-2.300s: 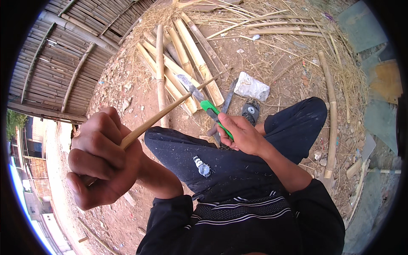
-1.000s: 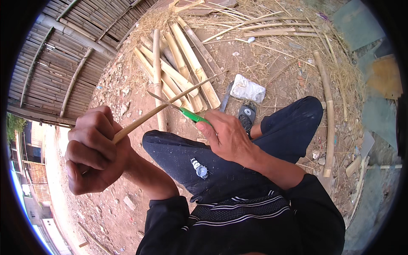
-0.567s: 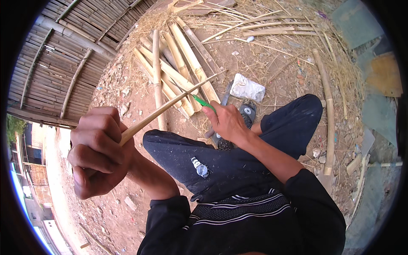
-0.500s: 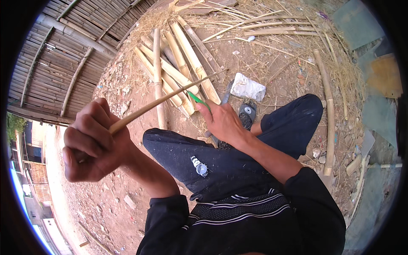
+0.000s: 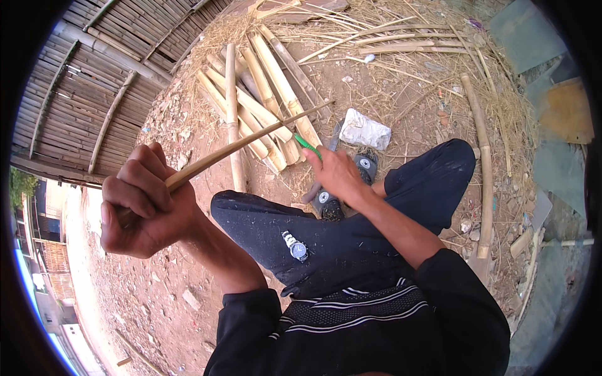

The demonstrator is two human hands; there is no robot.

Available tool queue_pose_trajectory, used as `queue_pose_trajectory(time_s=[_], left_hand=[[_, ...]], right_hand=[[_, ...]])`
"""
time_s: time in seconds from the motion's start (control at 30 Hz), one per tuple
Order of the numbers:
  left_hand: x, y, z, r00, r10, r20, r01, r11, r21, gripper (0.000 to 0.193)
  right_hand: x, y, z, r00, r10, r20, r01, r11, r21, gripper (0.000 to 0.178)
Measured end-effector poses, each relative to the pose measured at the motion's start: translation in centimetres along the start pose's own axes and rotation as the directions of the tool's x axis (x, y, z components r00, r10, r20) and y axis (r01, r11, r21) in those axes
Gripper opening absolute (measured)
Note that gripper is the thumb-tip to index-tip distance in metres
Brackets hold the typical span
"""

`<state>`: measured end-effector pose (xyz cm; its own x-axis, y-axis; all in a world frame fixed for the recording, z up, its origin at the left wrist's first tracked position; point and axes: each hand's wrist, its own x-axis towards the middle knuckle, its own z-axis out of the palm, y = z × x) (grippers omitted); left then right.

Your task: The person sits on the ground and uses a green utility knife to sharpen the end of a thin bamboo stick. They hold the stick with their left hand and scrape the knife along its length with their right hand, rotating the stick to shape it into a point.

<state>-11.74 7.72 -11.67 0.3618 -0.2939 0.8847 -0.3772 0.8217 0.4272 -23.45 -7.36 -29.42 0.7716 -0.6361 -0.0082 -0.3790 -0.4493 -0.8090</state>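
Note:
A long thin bamboo stick (image 5: 235, 144) slants up from my left hand (image 5: 145, 203), whose fingers are wrapped round its thick end. The thin end points away to the right, above split bamboo pieces (image 5: 281, 78). My right hand (image 5: 338, 175) is closed on a slim green tool (image 5: 307, 145) that looks like a utility knife; its blade cannot be made out. The tool's front end is just on the near side of the stick, and I cannot tell whether they touch. A wristwatch (image 5: 297, 249) with a metal band lies on my left thigh.
A big knife (image 5: 334, 138) lies by my shoes, next to a whitish block (image 5: 365, 129). A bamboo pole (image 5: 480, 169) lies to my right. Thin bamboo strips (image 5: 407, 44) and straw cover the far ground. A bamboo wall (image 5: 88, 94) stands at the far left.
My left fist has shifted slightly up and to the right with the bamboo stick. My right hand and the green tool have moved a little to the right along the stick.

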Motion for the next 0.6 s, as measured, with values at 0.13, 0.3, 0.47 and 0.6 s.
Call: queue_pose_trajectory(time_s=[0.13,0.3,0.47,0.6], left_hand=[[-0.1,-0.6,0.7,1.0,0.004,-0.007,-0.004,1.0,-0.006,0.035],[0.1,-0.5,0.2,1.0,-0.013,-0.027,0.012,0.999,-0.042,0.035],[0.6,0.5,0.3,0.988,-0.124,-0.096,0.133,0.987,0.087,0.035],[0.2,0.8,1.2,0.973,-0.219,-0.078,0.22,0.976,-0.002,0.032]], right_hand=[[2.5,3.3,-1.0,0.996,0.079,-0.028,-0.081,0.992,-0.092,0.052],[-1.3,-2.9,-1.1,0.97,-0.242,0.023,0.236,0.961,0.146,0.046],[-1.0,-0.8,-0.9,0.975,-0.21,0.072,0.187,0.952,0.244,0.045],[-0.4,1.2,-0.8,0.988,-0.139,0.066,0.13,0.983,0.131,0.044]])
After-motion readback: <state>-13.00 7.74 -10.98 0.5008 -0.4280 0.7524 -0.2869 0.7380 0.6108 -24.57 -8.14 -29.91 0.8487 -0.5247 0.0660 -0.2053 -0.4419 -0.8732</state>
